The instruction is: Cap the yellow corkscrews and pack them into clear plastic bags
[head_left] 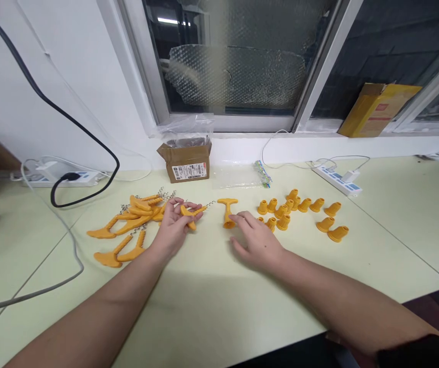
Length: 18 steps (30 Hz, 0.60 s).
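My left hand (175, 223) is closed around a yellow corkscrew (189, 215) with a T-shaped handle, its metal spiral pointing up and to the right. My right hand (258, 238) has thumb and fingers apart. Its fingertips are at the flared lower end of another yellow corkscrew (227, 206), which lies with its handle away from me; no spiral shows on it. Left of my left hand lies a heap of yellow corkscrews (135, 222) with bare spirals. Beyond my right hand are several yellow bell-shaped caps (284, 222), some partly hidden by the hand.
At the back stand an opened cardboard box (189, 166) and a flat clear plastic bag (238, 176). Power strips (336, 178) lie on both sides, with a black cable (85, 125) looping at the left. A yellow carton (378, 110) leans against the window.
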Tool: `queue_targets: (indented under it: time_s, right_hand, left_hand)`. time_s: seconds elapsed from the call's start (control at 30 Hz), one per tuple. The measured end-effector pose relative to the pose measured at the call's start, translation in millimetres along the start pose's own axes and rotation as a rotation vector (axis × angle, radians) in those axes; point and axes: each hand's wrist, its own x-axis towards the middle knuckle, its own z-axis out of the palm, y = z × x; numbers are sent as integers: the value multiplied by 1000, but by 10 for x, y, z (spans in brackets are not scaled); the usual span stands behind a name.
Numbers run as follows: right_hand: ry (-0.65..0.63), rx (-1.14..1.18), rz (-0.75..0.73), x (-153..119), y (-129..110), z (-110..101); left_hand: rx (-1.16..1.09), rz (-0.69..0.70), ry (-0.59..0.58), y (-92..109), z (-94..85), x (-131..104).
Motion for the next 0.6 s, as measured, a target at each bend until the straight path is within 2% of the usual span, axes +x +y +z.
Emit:
queue_targets:
  time_s: [0.07,0.13,0.23,0.33,0.43,0.53,0.6]
  right_hand:
    - [117,-112,-16,-10,92,-140]
    - [169,-235,43,-6,230,-260]
    - [74,-335,148,7,443,-356]
    - [-26,-307,195,18,534,-341]
    - [17,-128,93,15,479,-241]
    - [64,240,-47,-9,392,-72]
    - [69,479,-6,-26,362,62]
  left_hand:
    - [-80,-95,15,42,21,-13]
    - [-140,-179,11,86,23,-22]
    - [-202,-300,-27,137,-20,-27]
    - [-187,-375,-56,158,-82,-31]
    - [-121,-387,-49,151,-89,-61]
    - [-131,-417,-69,132,-10,-134]
    - [-158,-451,-94,120,62,-190]
